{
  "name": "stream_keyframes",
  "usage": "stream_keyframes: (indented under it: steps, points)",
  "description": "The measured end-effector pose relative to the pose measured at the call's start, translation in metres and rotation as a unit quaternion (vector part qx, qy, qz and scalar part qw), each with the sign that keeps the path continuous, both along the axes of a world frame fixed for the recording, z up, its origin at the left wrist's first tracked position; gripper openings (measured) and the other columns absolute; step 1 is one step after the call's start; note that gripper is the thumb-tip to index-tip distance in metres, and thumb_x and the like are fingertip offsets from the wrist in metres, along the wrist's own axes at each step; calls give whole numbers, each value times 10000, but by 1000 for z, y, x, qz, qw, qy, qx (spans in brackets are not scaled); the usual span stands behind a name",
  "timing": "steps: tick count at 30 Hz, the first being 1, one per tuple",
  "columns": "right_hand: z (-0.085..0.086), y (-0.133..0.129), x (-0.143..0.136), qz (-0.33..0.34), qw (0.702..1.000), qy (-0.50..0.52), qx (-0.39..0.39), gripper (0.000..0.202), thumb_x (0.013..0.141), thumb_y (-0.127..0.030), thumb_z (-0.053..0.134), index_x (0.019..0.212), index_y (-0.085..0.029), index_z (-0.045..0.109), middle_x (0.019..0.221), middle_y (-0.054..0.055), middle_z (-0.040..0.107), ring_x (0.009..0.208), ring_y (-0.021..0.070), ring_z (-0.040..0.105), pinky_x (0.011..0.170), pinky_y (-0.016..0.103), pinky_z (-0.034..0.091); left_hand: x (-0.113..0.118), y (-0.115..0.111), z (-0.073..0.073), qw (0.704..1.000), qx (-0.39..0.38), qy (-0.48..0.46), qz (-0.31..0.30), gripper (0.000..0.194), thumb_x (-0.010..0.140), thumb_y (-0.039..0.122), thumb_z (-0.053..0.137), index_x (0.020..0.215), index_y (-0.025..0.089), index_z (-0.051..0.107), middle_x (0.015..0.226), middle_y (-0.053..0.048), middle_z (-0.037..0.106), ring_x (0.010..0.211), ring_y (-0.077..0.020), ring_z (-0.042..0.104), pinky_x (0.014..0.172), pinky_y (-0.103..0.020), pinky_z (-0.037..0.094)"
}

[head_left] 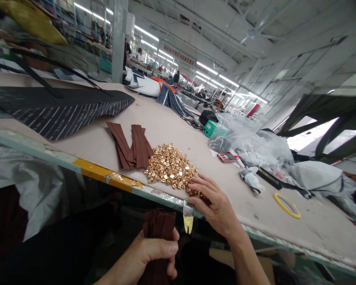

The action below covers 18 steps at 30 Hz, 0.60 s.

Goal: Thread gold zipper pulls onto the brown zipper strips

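A heap of small shiny gold metal pieces (170,166) lies near the table's front edge. Reaching in from the right, my right hand (212,200) has its fingers spread over the heap's right side, touching the pieces. Below the edge, my left hand (158,251) is wrapped round a bundle of dark brown strips (159,223), which stands upright in the fist. More brown strips (139,146) lie on the table just left of the heap. A metal piece with a yellow notched tip (188,221) juts down from the table edge between my hands.
On the left of the table (91,146) is a black striped item with straps (68,107). Clear plastic bags (258,142), a green box (210,128), a red-and-white packet (228,156) and a yellow tape roll (287,206) are on the right. People work far behind.
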State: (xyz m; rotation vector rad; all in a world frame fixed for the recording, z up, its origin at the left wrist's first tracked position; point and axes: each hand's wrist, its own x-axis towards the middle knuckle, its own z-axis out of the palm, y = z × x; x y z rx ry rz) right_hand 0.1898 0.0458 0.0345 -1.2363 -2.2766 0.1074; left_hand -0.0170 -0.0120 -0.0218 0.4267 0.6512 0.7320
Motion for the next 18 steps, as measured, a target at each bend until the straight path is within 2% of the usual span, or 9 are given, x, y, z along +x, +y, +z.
stream_keyframes:
  steps: [8, 14, 18]
  points:
    - [3, -1, -13, -37, 999, 31, 2, 106, 889, -199, 611, 895, -223, 714, 1141, 84, 706, 1247, 250, 522, 1055, 470, 426, 0, -2, 6, 999, -34, 26, 16, 169, 680, 162, 689, 843, 141, 650, 537, 11, 592, 514, -139, 561, 612, -291, 474]
    - [7, -5, -21, -45, 998, -1, 34, 160, 865, -183, 642, 1022, -201, 672, 1168, 95, 676, 1228, 260, 506, 1066, 474, 401, -4, -2, 9, 998, -36, 30, 32, 171, 679, 146, 685, 846, 133, 650, 565, 11, 594, 510, -127, 551, 605, -286, 479]
    - [14, -7, -31, -46, 995, -68, 58, 169, 894, -188, 615, 1043, -214, 692, 1035, 79, 686, 1039, 252, 560, 937, 444, 468, -6, -3, 9, 998, -33, 38, 41, 172, 674, 139, 678, 844, 128, 656, 577, 6, 602, 511, -127, 558, 604, -285, 475]
